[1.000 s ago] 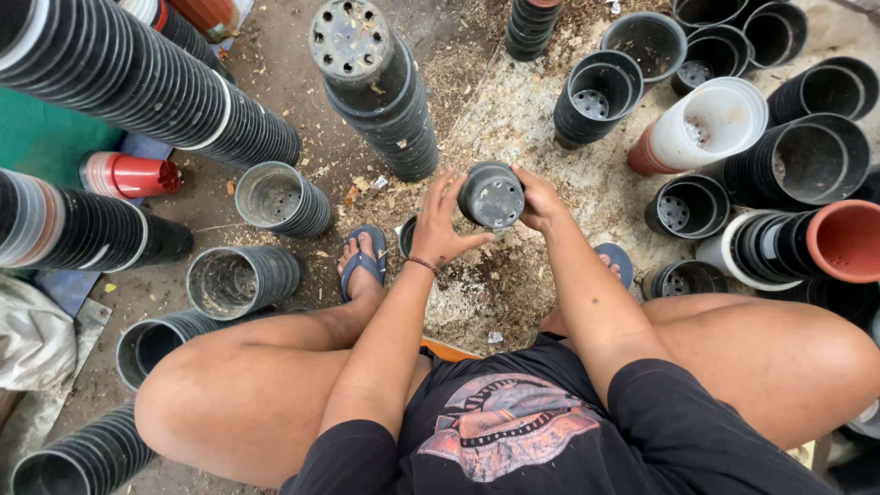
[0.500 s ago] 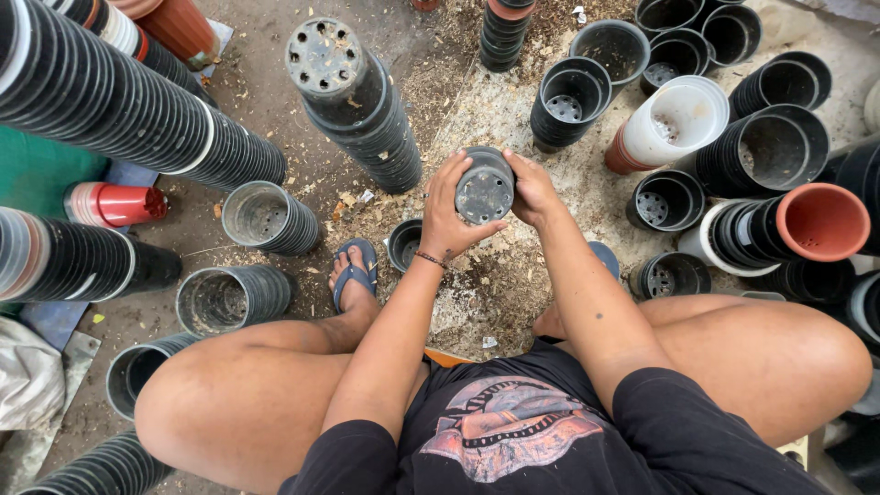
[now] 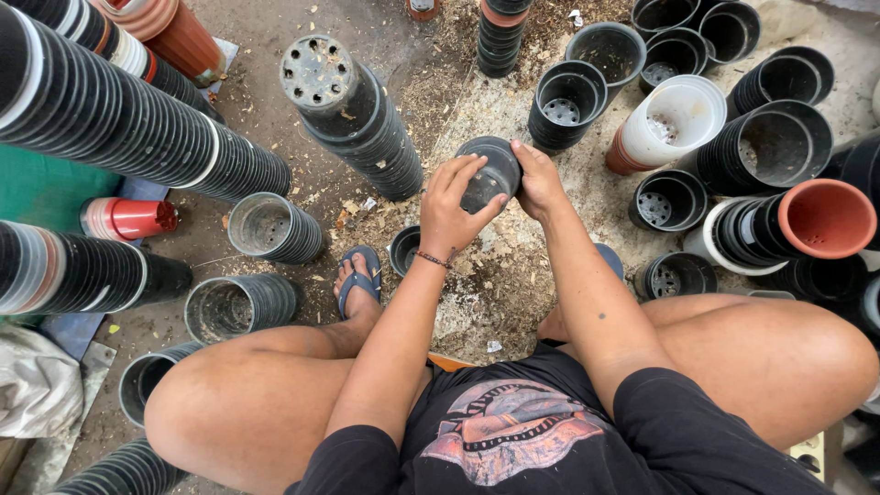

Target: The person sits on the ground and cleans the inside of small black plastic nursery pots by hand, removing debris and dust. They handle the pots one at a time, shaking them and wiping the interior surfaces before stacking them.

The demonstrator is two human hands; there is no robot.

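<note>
Small black plastic pot [image 3: 489, 174] held in air above littered ground [image 3: 513, 275], between both hands. Left hand [image 3: 451, 213] fingers curled over rim; right hand [image 3: 539, 179] clasping opposite wall. Judged light, thin-walled, flexible, not fragile; best gripped at stiffer rim.

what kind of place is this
Probably a plant nursery's outdoor work area or pot storage yard. Long nested stacks of black plastic pots lie and stand all around, soil and wood chips litter the concrete ground, and the left hand and right hand grip one black pot.
</note>
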